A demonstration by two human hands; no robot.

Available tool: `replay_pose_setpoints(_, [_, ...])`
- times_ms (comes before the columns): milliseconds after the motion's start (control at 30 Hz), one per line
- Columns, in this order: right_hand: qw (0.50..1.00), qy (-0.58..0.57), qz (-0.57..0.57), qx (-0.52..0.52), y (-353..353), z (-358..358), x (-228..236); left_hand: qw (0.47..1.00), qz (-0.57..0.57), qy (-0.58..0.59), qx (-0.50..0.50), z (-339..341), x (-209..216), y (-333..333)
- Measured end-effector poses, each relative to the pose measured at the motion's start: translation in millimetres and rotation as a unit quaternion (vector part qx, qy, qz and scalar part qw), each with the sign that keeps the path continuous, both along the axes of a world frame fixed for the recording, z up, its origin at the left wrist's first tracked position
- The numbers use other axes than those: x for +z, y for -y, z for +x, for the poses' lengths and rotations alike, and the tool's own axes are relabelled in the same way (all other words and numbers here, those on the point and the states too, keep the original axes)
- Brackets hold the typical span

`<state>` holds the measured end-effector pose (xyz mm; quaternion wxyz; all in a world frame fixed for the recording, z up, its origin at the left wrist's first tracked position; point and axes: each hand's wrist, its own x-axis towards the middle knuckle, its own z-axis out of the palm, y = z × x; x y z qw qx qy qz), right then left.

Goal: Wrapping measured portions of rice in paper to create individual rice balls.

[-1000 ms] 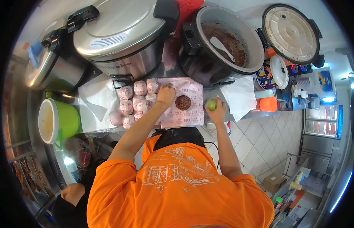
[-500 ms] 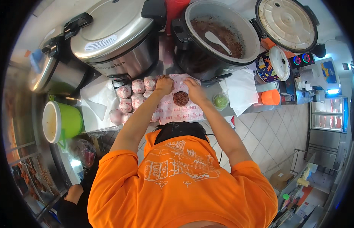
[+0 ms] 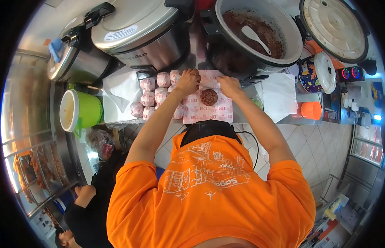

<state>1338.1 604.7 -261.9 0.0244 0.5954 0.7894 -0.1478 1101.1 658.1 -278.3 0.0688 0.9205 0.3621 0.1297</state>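
A round mound of dark brown rice (image 3: 209,97) sits on a sheet of pink-and-white printed wrapping paper (image 3: 208,115) at the counter's near edge. At the paper's far left, my left hand (image 3: 189,82) has its fingers curled closed on the sheet's edge. My right hand (image 3: 230,86) pinches the far right edge, with the rice between and slightly nearer than both hands. Left of the sheet stand several balls wrapped in the same paper (image 3: 148,98), partly covered by my left forearm. My right forearm mostly hides a light green round thing (image 3: 258,102).
Behind the sheet stands an open rice cooker (image 3: 207,53) holding dark rice and a white paddle (image 3: 256,39). A closed steel cooker (image 3: 134,31) stands left of it. White sheets (image 3: 277,97), an orange cup (image 3: 311,110) and a green bucket (image 3: 90,108) flank the work. Another person (image 3: 91,198) is at lower left.
My view has shifted, so the scene sits further right and higher. My right hand has moved outward from the rice to the paper's far right edge. The rice stays on the sheet.
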Motion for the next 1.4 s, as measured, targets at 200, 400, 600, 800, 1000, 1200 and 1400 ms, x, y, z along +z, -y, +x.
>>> replay_pose_setpoints(200, [0.987,-0.097,0.002,-0.126,45,29,-13,0.989,-0.075,-0.120,-0.039,-3,19,57])
replay_pose_setpoints(400, [0.944,-0.244,0.135,-0.178,51,54,-88,0.985,-0.059,-0.143,-0.077,0,18,88])
replay_pose_setpoints(600, [0.862,-0.404,-0.093,-0.290,70,42,-62,0.994,-0.070,-0.013,-0.083,11,16,109])
replay_pose_setpoints(800, [0.817,-0.498,-0.107,-0.270,133,25,-54,0.982,-0.184,0.020,-0.031,30,34,127])
replay_pose_setpoints(1000, [0.864,-0.412,-0.088,-0.275,108,7,49,0.997,-0.079,0.018,-0.014,32,11,122])
replay_pose_setpoints(1200, [0.975,-0.181,0.087,0.095,77,12,-20,0.945,-0.233,0.208,0.098,33,7,110])
replay_pose_setpoints(1400, [0.957,-0.252,-0.106,0.099,49,35,-35,0.888,-0.376,0.183,0.194,8,-4,104])
